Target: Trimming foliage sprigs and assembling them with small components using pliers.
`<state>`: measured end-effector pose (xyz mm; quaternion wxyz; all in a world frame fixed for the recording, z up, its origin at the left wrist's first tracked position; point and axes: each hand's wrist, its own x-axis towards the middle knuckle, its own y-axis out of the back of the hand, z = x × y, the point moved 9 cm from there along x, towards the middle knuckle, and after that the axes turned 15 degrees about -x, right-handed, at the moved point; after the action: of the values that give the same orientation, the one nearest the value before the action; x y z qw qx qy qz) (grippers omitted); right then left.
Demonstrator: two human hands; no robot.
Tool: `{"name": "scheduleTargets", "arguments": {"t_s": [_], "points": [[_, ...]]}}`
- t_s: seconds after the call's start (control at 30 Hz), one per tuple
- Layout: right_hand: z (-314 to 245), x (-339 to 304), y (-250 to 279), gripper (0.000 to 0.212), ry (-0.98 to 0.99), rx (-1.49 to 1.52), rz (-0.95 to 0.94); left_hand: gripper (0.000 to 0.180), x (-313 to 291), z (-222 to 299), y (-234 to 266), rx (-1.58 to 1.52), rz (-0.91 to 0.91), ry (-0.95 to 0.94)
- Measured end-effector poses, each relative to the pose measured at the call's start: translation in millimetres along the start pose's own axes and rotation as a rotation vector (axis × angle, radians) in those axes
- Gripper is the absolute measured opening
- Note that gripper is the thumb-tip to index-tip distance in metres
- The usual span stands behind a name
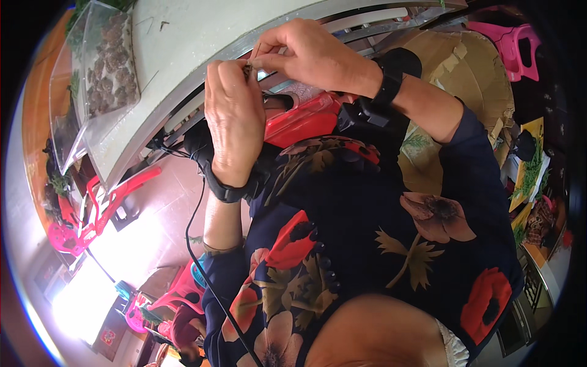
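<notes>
Head view: left hand (234, 104), fingers curled, pinching a small brown piece (247, 70) near the white table (183, 30); right hand (315, 58), fingertips meeting it, exact grip impossible to tell; brown cones (113, 70), leftward; advisable: steady left pinch, light right fingertips.

A small brownish piece (247, 70) is pinched by the fingertips of the left hand (235, 107) and right hand (312, 54). Left of the fingers, brown cones (113, 73) are held in a clear container (98, 140); a white tabletop (183, 27) is seen beyond them, red plastic (306, 119) below right.
</notes>
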<state>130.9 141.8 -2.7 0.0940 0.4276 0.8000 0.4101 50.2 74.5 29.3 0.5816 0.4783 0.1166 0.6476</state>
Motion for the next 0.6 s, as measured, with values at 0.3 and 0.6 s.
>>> {"name": "scheduleTargets", "arguments": {"t_s": [0.3,0.6], "points": [[-17,14,42,0.011,0.312,0.026,0.155,0.015,-16,-59,-17,-1.028,-0.042,0.701],[-79,33,111,0.012,0.592,-0.204,0.09,0.014,38,-4,15,-1.469,-0.037,0.92]]}}
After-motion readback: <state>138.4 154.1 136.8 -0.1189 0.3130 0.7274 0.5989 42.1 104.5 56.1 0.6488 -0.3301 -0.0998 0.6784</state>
